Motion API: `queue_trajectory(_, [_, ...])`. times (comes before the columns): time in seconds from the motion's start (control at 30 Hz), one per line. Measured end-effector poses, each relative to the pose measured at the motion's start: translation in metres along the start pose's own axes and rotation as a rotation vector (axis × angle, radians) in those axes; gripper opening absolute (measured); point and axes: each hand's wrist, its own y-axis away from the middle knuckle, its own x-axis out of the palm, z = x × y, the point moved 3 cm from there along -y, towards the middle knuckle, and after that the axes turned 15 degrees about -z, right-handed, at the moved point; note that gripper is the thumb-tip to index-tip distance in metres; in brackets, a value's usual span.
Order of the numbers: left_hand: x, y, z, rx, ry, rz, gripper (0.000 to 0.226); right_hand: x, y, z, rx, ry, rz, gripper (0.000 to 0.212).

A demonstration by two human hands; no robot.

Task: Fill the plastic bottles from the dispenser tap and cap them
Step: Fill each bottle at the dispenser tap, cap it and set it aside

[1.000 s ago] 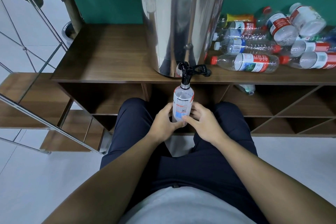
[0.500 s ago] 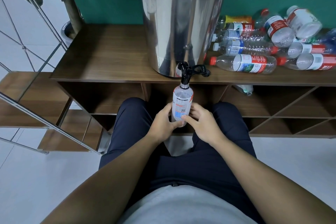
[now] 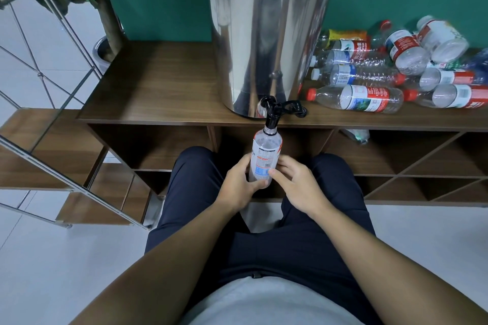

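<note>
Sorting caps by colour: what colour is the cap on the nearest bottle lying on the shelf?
Red cap, seen in the head view.

What we cannot make out at the tap

We cannot see the bottle's (image 3: 265, 157) mouth, covered by the black tap (image 3: 272, 116), nor its base, hidden behind the fingers of the left hand (image 3: 239, 183) and right hand (image 3: 295, 185); its water level and label print are too small for us to read. The steel dispenser (image 3: 264, 34) is cut off by the top edge, so we see no lid. The heap of bottles (image 3: 390, 68) on the counter (image 3: 158, 87) runs off the right edge, the farthest ones blurred and overlapping, so we cannot count them. One more bottle (image 3: 355, 135) on the shelf under the counter shows only in part.
</note>
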Motion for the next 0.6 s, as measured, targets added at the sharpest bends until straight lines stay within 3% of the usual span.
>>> queue_trajectory(0.6, [-0.0006, 0.0022, -0.0017, 0.007, -0.005, 0.003, 0.063, -0.0014, -0.0003, 0.0003, -0.013, -0.01, 0.024, 0.042])
